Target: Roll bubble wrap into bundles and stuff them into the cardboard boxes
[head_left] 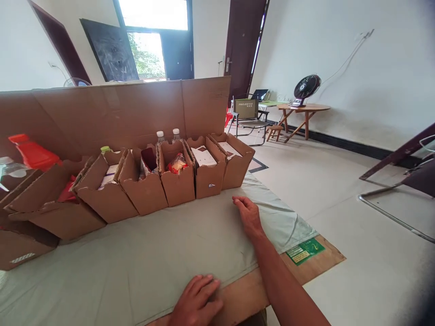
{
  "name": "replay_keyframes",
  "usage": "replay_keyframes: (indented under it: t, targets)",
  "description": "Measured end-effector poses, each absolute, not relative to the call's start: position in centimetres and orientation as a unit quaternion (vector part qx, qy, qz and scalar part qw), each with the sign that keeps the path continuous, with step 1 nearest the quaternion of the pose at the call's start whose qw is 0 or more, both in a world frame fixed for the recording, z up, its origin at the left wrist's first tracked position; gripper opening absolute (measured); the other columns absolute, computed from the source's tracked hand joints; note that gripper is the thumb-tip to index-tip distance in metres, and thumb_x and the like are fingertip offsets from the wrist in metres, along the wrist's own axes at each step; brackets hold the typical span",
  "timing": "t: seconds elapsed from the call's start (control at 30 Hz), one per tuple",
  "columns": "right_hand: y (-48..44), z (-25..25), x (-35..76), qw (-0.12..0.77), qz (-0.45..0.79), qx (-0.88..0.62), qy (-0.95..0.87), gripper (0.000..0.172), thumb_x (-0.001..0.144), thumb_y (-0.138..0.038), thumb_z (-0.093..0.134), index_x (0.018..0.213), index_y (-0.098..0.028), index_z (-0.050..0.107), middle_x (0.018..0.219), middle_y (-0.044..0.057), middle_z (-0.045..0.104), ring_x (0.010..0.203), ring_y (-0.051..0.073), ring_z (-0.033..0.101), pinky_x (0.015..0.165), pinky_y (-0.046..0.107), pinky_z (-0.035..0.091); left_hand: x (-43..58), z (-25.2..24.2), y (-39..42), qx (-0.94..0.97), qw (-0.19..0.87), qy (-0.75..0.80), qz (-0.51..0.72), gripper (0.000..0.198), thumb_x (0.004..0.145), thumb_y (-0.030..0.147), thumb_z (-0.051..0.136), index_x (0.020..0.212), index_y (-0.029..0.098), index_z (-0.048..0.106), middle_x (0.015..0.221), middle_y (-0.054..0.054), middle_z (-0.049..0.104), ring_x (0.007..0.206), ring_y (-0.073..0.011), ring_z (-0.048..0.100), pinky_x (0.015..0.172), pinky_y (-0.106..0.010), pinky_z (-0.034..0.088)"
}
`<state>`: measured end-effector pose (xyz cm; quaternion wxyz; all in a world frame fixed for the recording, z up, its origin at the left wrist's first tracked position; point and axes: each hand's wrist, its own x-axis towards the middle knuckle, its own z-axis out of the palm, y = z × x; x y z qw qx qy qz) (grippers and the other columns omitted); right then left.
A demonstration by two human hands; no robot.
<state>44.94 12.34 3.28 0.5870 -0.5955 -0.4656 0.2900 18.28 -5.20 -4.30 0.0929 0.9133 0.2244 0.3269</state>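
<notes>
My right hand (249, 218) is just above the pale green cloth (146, 258), in front of the right-end cardboard boxes. Its fingers are drawn together toward the thumb, and nothing shows between them. Palm down, my left hand (197, 299) lies at the near edge of the cloth, fingers loosely spread and slightly bent, holding nothing. Nearest to the right hand is the end cardboard box (239, 170) with white paper in it. To its left, another box (208, 180) also holds a white sheet, and the following box (178, 184) contains a red packet (177, 164).
More open boxes (147, 194) run leftward. A red bottle (36, 154) sticks up at the left, and two white-capped bottles (160, 136) stand behind the row. A tall cardboard panel (142, 111) backs it. The wooden tabletop edge (326, 258) shows at right. Beyond are a folding chair (248, 113) and fan (306, 88).
</notes>
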Motion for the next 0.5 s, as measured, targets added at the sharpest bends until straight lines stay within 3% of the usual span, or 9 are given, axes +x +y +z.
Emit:
replay_keyframes:
  t: [0.07,0.2,0.3,0.4,0.5]
  targets:
    - [12.2,3.1,44.5,0.582,0.260,-0.601,-0.482,0.025,0.100,-0.039,0.065,0.106,-0.014,0.067,0.103,0.005,0.069,0.090,0.019,0.068,0.083,0.039,0.058,17.3,-4.4,-4.8,0.905,0.148,0.197,0.347,0.033,0.095,0.046,0.060,0.118,0.024,0.069,0.126,-0.014,0.074,0.125,-0.0280,0.064,0.109,-0.040,0.046]
    - [12.1,4.5,43.9,0.568,0.180,-0.611,-0.521,0.028,0.101,-0.041,0.062,0.106,-0.014,0.066,0.098,0.004,0.069,0.086,0.018,0.068,0.080,0.037,0.058,16.1,-0.1,-4.0,0.815,0.415,0.219,0.341,0.035,0.094,0.044,0.060,0.119,0.024,0.073,0.107,-0.011,0.079,0.103,-0.0263,0.073,0.096,-0.038,0.053]
    - [13.3,8.3,44.9,0.540,0.119,-0.621,-0.555,0.030,0.101,-0.037,0.053,0.119,-0.015,0.063,0.093,0.005,0.071,0.077,0.018,0.069,0.074,0.036,0.058,15.2,3.3,-4.0,0.675,0.586,0.293,0.340,0.040,0.090,0.052,0.064,0.112,0.022,0.077,0.106,-0.012,0.079,0.099,-0.0272,0.074,0.090,-0.036,0.055]
    - [15.7,13.4,46.5,0.489,0.055,-0.640,-0.590,0.053,0.092,-0.027,0.053,0.144,-0.017,0.050,0.092,0.004,0.074,0.068,0.020,0.068,0.071,0.035,0.056,14.6,4.4,-4.0,0.551,0.696,0.299,0.351,0.052,0.079,0.063,0.073,0.110,0.022,0.077,0.109,-0.012,0.079,0.103,-0.0300,0.073,0.094,-0.040,0.054]
    - [18.1,17.1,47.7,0.417,0.001,-0.658,-0.627,0.059,0.082,-0.017,0.058,0.141,-0.024,0.057,0.088,0.002,0.076,0.076,0.024,0.070,0.078,0.037,0.053,14.6,4.0,-3.8,0.479,0.751,0.287,0.352,0.059,0.070,0.064,0.081,0.112,0.023,0.077,0.113,-0.012,0.078,0.104,-0.0304,0.072,0.097,-0.043,0.052]
